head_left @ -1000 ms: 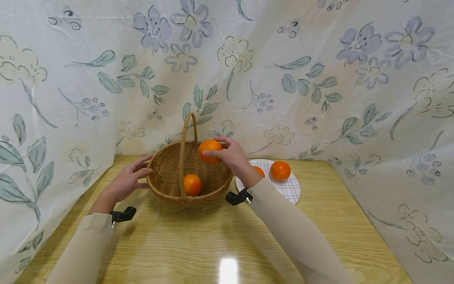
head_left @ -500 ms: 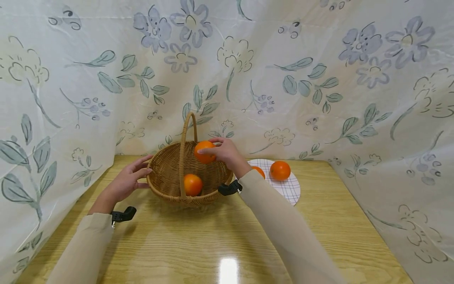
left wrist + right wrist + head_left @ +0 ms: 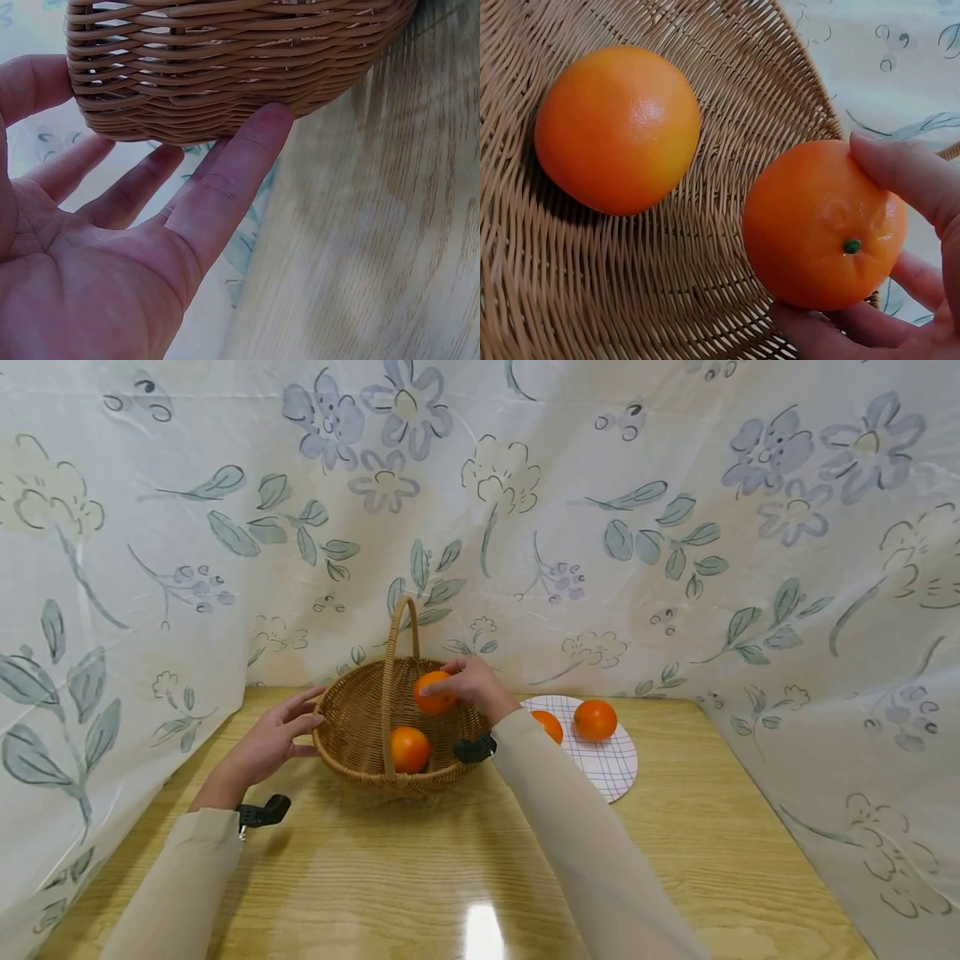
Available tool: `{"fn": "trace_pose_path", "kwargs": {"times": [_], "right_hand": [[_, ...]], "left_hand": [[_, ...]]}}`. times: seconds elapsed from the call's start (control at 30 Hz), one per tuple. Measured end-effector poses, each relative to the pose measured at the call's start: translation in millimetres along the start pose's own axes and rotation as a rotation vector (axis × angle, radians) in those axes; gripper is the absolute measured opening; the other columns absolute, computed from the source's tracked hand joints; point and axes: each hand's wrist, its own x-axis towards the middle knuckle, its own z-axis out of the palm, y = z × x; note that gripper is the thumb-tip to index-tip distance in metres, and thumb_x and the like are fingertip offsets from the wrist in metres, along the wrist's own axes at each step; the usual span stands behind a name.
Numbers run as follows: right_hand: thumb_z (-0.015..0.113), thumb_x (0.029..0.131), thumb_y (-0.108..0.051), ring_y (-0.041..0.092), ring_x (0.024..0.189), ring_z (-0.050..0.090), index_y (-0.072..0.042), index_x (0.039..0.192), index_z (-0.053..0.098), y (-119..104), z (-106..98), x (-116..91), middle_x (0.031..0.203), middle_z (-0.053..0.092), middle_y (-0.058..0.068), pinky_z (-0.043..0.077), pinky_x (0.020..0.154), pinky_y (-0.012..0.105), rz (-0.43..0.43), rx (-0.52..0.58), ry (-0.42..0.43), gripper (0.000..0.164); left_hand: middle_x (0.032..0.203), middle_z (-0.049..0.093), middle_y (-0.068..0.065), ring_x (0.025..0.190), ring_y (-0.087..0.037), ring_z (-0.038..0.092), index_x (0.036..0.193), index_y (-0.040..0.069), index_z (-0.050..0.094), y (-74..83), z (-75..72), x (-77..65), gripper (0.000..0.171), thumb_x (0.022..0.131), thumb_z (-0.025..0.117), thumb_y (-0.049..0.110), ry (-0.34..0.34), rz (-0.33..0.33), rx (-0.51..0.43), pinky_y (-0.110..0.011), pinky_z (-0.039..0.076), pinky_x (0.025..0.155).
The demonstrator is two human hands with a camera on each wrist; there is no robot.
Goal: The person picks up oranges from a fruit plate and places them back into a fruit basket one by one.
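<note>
My right hand (image 3: 480,687) holds an orange (image 3: 435,693) between thumb and fingers, inside the right half of a wicker basket (image 3: 352,768) with a tall arched handle. A green stem end shows on this orange (image 3: 821,225) in the right wrist view. A second orange (image 3: 410,750) lies in the basket near its front, apart from the held one. At the basket's left side, my left hand (image 3: 270,739) rests spread, its fingertips touching the rim. In the left wrist view the left hand's fingers (image 3: 225,187) lie fairly straight against the woven side.
Right of the basket, a round white checked plate (image 3: 600,768) bears an orange (image 3: 596,720) and another orange (image 3: 548,727) partly behind my right sleeve. All stand on a wooden table (image 3: 390,877). A flowered curtain (image 3: 480,543) hangs close behind and along both sides.
My right hand has carried the orange left and then down into the basket. The left hand has stayed at the basket's rim.
</note>
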Motion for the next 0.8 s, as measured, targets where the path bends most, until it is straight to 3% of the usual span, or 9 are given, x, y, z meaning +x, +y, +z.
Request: {"fn": "trace_pose_path", "kwargs": {"times": [0.2, 0.33, 0.53, 0.63, 0.8], "right_hand": [[0.089, 0.08, -0.023, 0.028, 0.106, 0.06, -0.001, 0.132, 0.062, 1, 5, 5, 0.135, 0.059, 0.017, 0.054, 0.104, 0.051, 0.051, -0.084, -0.054, 0.063], [0.09, 0.079, -0.024, 0.033, 0.115, 0.061, -0.002, 0.134, 0.06, 3, 9, 9, 0.138, 0.057, 0.017, 0.055, 0.102, 0.05, 0.088, -0.128, -0.073, 0.067], [0.091, 0.078, -0.026, 0.029, 0.111, 0.062, -0.003, 0.134, 0.059, 4, 13, 14, 0.134, 0.059, 0.012, 0.059, 0.093, 0.043, 0.16, -0.203, -0.036, 0.068], [0.091, 0.078, -0.028, 0.027, 0.109, 0.063, -0.003, 0.135, 0.059, 3, 14, 13, 0.133, 0.059, 0.012, 0.06, 0.09, 0.041, 0.181, -0.239, -0.028, 0.07], [0.089, 0.081, -0.028, 0.03, 0.113, 0.063, -0.003, 0.139, 0.058, 4, 14, 13, 0.137, 0.058, 0.013, 0.059, 0.095, 0.044, 0.203, -0.255, -0.045, 0.071]], "left_hand": [[0.163, 0.023, -0.028, 0.131, -0.037, 0.05, 0.167, 0.017, 0.011, -0.3, -0.8, 0.1, 0.069, 0.11, 0.049, 0.029, 0.004, -0.004, 0.002, -0.041, 0.061, 0.089], [0.164, 0.023, -0.028, 0.133, -0.04, 0.048, 0.167, 0.017, 0.011, -0.6, -0.6, 0.8, 0.069, 0.11, 0.049, 0.029, 0.008, -0.009, 0.002, -0.041, 0.061, 0.089], [0.163, 0.022, -0.029, 0.133, -0.041, 0.048, 0.167, 0.016, 0.011, -1.7, 1.0, 1.6, 0.069, 0.11, 0.049, 0.028, 0.005, 0.001, -0.011, -0.041, 0.061, 0.089], [0.163, 0.022, -0.028, 0.13, -0.035, 0.052, 0.167, 0.015, 0.011, -2.2, 1.3, 0.8, 0.069, 0.11, 0.049, 0.027, 0.007, 0.008, -0.014, -0.04, 0.061, 0.088], [0.164, 0.022, -0.027, 0.123, -0.024, 0.057, 0.167, 0.017, 0.011, -2.0, 1.2, -2.5, 0.068, 0.11, 0.049, 0.027, 0.006, 0.006, -0.02, -0.038, 0.062, 0.088]]}}
